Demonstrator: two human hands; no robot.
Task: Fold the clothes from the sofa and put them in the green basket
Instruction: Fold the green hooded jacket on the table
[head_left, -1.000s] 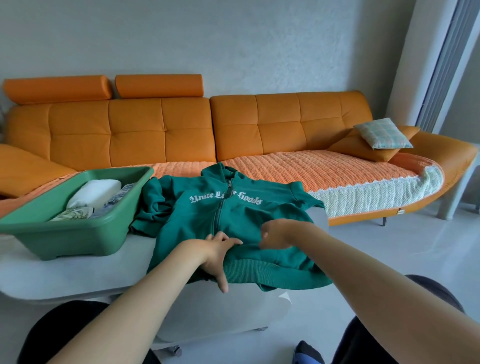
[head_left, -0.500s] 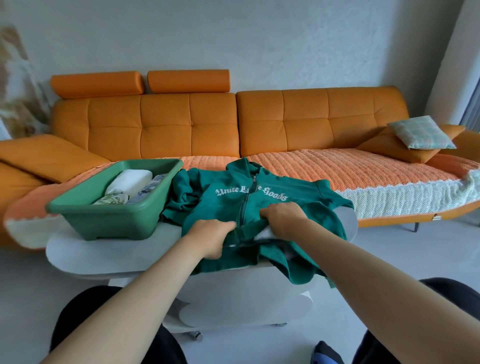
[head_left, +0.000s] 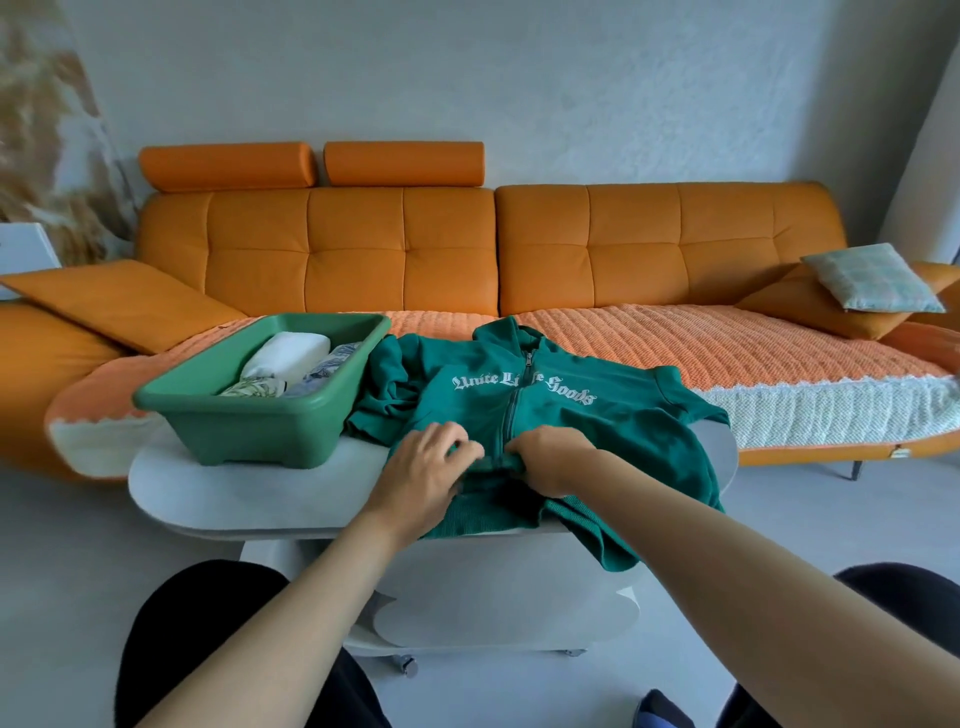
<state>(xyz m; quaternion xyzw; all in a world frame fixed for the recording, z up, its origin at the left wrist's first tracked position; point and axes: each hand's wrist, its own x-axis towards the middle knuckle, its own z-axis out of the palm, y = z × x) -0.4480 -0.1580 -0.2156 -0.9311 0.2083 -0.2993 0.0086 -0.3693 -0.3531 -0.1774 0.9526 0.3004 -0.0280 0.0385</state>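
**Green jacket held at the hem on the desk**

The green zip jacket (head_left: 597, 415) is spread front-up on the white desk (head_left: 234, 493), just beside the green basket (head_left: 208, 396). One lower corner is draped over the desk's near edge. The fabric beside the zip, near the hem, is bunched and clasped by the left grip (head_left: 423, 467) and the right grip (head_left: 550, 462). The left fingertips are partly hidden, so a pinch is only likely. Folded clothes (head_left: 291, 353) are seen inside the basket. The orange sofa (head_left: 405, 260) is set behind.
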